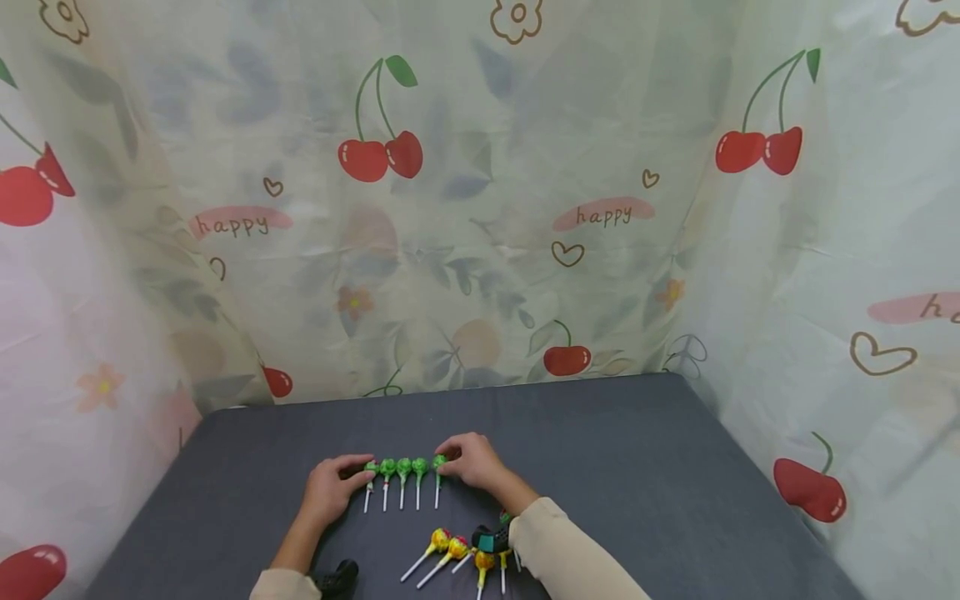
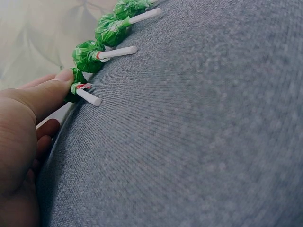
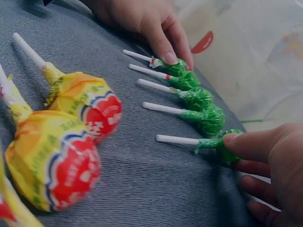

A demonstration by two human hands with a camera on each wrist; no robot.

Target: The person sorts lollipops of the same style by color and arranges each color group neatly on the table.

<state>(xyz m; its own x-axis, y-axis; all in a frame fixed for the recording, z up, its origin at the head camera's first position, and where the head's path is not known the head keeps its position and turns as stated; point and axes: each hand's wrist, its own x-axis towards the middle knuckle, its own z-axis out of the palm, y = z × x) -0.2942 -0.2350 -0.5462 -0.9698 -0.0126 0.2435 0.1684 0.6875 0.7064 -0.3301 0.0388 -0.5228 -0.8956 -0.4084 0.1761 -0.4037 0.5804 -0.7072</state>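
Yellow lollipops (image 3: pixel 54 163) fill the right-wrist view's left, one cut off lower left. At the head view's lower centre, left hand (image 1: pixel 328 490) and right hand (image 1: pixel 474 462) pinch the end ones of five green lollipops (image 1: pixel 404 467); the right sleeve (image 1: pixel 566 546) partly hides the yellow group.

Five green-wrapped lollipops (image 1: pixel 404 465), viewed from my remote post, form a row, white sticks (image 3: pixel 177 139) side by side (I spot red at some necks): one pinched by the left fingers (image 3: pixel 180 41), three between, and one, spaced wider, by the right fingers (image 3: pixel 258 189).
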